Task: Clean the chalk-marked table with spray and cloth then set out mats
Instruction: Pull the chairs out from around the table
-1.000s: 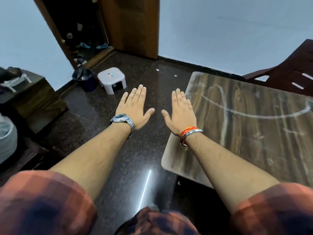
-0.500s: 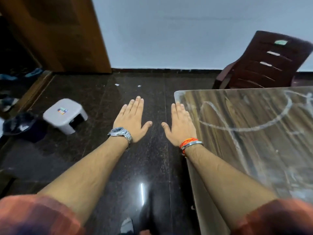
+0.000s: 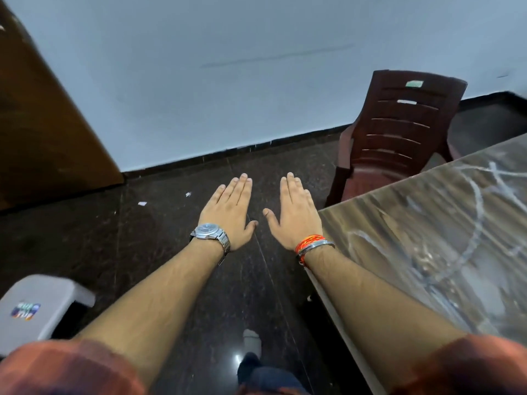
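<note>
Beside the left edge of the wood-grain laminate table point(image 3: 413, 223), both hands are held out flat over the dark polished stone floor point(image 3: 142, 238), as they were half a second ago. The left hand point(image 3: 228, 212) and the right hand point(image 3: 293, 215) are seen palm-down with straight, closed fingers and thumbs spread; nothing is held by either. The right hand is placed just beside the table's far left corner, and the left hand farther from the table, with a gap between the two.

Since the earlier picture the view has been swung. The table is now pushed to the right border, and the dark brown slatted plastic chair point(image 3: 399, 132) behind the table's far edge is shown in full. The small grey plastic stool point(image 3: 37, 306), well apart from the table on its left, is now found at the lower border. The dark bin seen earlier is no longer shown.

The tabletop is crossed by white chalk lines point(image 3: 479, 201), curved and looping, with pale smears around them.

The table is cut off at the right and bottom borders, and its surface is blurred by motion, so the chalk shapes cannot be read. The table's left edge is partly covered by the right forearm. The sticker on the stool is too blurred to be made out.
</note>
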`<state>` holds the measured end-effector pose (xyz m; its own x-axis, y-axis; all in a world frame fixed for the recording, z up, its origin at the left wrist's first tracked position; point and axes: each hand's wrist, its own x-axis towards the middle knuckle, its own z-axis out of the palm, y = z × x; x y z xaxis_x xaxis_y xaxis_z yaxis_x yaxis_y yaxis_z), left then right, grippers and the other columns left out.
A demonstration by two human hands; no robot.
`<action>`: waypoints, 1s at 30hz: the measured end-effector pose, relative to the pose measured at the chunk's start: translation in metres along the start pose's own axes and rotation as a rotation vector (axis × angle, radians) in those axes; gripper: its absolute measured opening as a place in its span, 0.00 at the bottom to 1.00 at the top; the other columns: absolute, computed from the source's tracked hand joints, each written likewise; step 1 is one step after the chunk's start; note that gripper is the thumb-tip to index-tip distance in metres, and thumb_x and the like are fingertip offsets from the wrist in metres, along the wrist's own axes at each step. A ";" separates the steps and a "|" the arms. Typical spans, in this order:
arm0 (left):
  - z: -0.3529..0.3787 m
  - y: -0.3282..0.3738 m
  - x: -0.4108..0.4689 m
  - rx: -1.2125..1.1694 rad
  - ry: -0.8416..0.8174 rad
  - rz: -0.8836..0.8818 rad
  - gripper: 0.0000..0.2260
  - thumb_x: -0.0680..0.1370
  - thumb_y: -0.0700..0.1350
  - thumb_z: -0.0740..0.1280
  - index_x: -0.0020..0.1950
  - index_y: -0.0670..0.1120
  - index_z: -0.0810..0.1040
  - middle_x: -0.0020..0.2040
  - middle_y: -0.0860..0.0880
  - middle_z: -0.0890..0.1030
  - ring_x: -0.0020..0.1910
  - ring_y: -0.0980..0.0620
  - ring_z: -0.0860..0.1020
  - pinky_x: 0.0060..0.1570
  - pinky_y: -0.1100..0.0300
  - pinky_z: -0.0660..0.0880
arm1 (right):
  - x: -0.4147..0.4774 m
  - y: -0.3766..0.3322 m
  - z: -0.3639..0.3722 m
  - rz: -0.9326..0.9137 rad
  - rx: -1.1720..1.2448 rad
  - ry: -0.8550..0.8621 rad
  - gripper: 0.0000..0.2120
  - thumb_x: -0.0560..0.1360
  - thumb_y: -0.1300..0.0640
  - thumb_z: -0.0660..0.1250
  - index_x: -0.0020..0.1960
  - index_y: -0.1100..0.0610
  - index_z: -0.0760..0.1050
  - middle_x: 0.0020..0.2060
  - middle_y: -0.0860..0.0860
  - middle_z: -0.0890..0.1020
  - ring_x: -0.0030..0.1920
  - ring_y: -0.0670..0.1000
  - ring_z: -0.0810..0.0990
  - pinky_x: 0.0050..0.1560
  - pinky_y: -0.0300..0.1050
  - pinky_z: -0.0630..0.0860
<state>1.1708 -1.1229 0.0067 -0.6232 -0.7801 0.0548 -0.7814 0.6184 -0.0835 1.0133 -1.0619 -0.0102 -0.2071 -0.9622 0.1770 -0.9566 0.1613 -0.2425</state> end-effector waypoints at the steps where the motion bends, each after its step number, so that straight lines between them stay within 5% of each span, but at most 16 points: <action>1: 0.001 -0.009 0.025 -0.002 -0.010 0.008 0.40 0.80 0.60 0.56 0.81 0.42 0.40 0.82 0.45 0.41 0.80 0.49 0.44 0.77 0.52 0.42 | 0.024 0.004 0.003 0.015 0.005 0.005 0.36 0.78 0.42 0.56 0.78 0.61 0.48 0.77 0.58 0.50 0.77 0.56 0.48 0.75 0.53 0.51; 17: 0.026 -0.098 0.415 -0.003 0.040 0.442 0.39 0.79 0.60 0.58 0.81 0.50 0.39 0.81 0.52 0.40 0.80 0.45 0.39 0.76 0.50 0.38 | 0.346 0.079 0.040 0.398 -0.098 0.060 0.36 0.79 0.41 0.54 0.78 0.58 0.45 0.78 0.55 0.46 0.77 0.56 0.43 0.76 0.55 0.46; 24: 0.024 -0.089 0.564 -0.019 0.065 0.726 0.28 0.83 0.53 0.57 0.81 0.57 0.50 0.81 0.56 0.50 0.80 0.41 0.52 0.77 0.46 0.48 | 0.446 0.130 0.041 0.611 -0.101 0.081 0.35 0.79 0.41 0.53 0.78 0.56 0.45 0.78 0.53 0.46 0.77 0.57 0.43 0.76 0.56 0.46; 27: 0.025 -0.066 0.631 -0.117 -0.031 0.806 0.29 0.83 0.41 0.55 0.80 0.59 0.50 0.81 0.60 0.51 0.70 0.43 0.72 0.62 0.51 0.71 | 0.486 0.172 0.042 0.698 -0.109 0.110 0.34 0.79 0.41 0.52 0.78 0.56 0.45 0.78 0.52 0.47 0.77 0.57 0.43 0.76 0.55 0.46; 30: 0.030 -0.038 0.693 -0.180 -0.131 0.836 0.35 0.80 0.33 0.56 0.80 0.60 0.50 0.81 0.60 0.48 0.58 0.46 0.79 0.43 0.57 0.74 | 0.520 0.220 0.042 0.750 -0.131 0.128 0.34 0.79 0.41 0.52 0.78 0.56 0.46 0.78 0.52 0.47 0.77 0.57 0.44 0.76 0.55 0.47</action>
<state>0.7695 -1.6893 0.0176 -0.9957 -0.0602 -0.0702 -0.0680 0.9911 0.1144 0.7038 -1.5361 -0.0118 -0.8238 -0.5538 0.1209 -0.5661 0.7921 -0.2282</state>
